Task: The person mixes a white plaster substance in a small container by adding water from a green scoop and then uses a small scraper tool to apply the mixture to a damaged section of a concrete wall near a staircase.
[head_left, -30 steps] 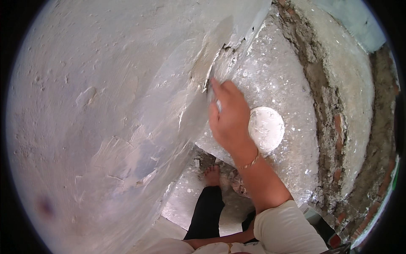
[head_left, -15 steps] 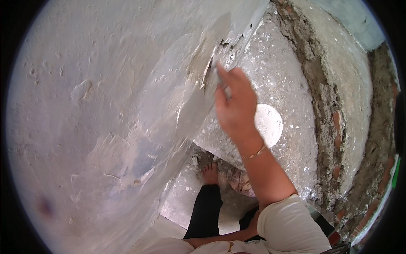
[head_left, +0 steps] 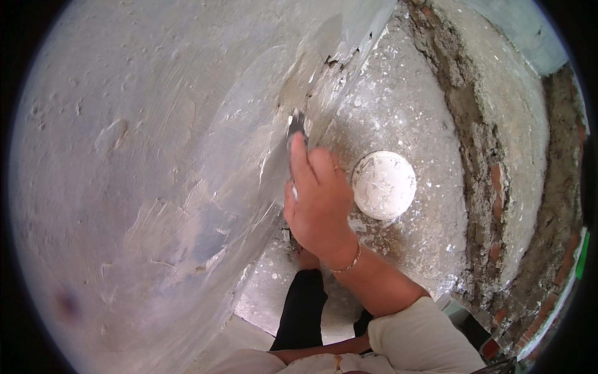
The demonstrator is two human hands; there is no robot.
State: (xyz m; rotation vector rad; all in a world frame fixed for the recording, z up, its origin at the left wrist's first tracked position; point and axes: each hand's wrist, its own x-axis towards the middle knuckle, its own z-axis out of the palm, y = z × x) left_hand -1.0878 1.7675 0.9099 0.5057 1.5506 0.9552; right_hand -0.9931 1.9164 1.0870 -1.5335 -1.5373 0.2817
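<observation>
In my right hand [head_left: 321, 206] is a putty knife [head_left: 297, 126], its index finger stretched along the tool toward the blade. The dark blade, with some white paste on it, is at the rough plastered wall [head_left: 174, 143], just below a cracked, chipped patch [head_left: 333, 62] beside the wall's edge. My left forearm [head_left: 324, 352] lies across my lap at the lower edge. Its hand goes behind my right sleeve, so the fingers are hidden.
Right of my right hand, a round white plaster-smeared disc [head_left: 384, 186] lies on the speckled grey ledge [head_left: 430, 230]. A broken groove with exposed brick [head_left: 496, 181] curves down the right side. My bare foot [head_left: 308, 257] stands below, partly covered by my wrist.
My right hand has moved down and left along the wall with the putty knife, away from the chipped patch. More of the white disc shows now. My left forearm stays at my lap.
</observation>
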